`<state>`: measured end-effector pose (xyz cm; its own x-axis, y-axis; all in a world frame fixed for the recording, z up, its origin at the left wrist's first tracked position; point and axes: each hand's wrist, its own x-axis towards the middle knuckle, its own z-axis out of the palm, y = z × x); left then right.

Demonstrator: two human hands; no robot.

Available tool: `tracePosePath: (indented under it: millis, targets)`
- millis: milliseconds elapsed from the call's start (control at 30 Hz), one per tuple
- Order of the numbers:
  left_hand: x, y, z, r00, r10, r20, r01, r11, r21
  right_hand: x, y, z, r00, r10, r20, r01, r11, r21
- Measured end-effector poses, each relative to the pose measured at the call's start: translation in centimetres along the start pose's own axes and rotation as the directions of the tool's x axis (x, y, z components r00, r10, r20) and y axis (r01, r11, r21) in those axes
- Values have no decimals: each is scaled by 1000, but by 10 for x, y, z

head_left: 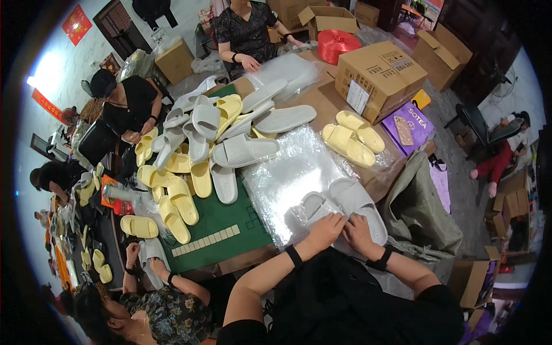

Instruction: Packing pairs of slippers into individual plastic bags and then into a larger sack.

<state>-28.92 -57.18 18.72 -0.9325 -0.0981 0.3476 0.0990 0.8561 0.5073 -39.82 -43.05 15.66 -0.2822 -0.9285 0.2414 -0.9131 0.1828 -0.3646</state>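
Observation:
A pair of grey slippers (352,198) lies side by side inside a clear plastic bag, on a stack of clear bags (287,172) at the table's near edge. My left hand (325,229) presses on the bag at the heel end of the left slipper. My right hand (357,231) rests on the heel of the right slipper, touching my left hand. Both wrists wear black bands. The fingers curl down onto the plastic.
A heap of grey and yellow slippers (201,144) covers the green mat (215,221). A yellow pair (352,138) lies by a cardboard box (376,77). A red twine spool (337,43) stands behind. Other people work at the far side and left. A grey sack (422,210) hangs right.

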Motion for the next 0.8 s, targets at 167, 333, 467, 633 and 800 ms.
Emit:
tracePosePath:
  millis: [167, 333, 467, 633, 800]
  targets:
    - [0, 18, 10, 983, 168, 71, -166, 986, -27, 38, 7, 24, 984, -25, -175, 20, 999, -31]
    - [2, 38, 11, 940, 339, -30, -338, 941, 39, 96, -9, 25, 964, 72, -256, -81, 996, -24]
    - [-2, 26, 3, 885, 376, -275, -231, 867, 442, 119, -8, 19, 902, 225, -369, -209, 974, 84]
    - [-15, 1, 4, 909, -129, -396, 229, 949, 218, 111, 13, 3, 857, 504, -113, -362, 742, 564]
    - [-24, 0, 30, 676, -736, 41, 575, 493, -653, 114, 27, 36, 772, 610, -179, -383, 671, 635]
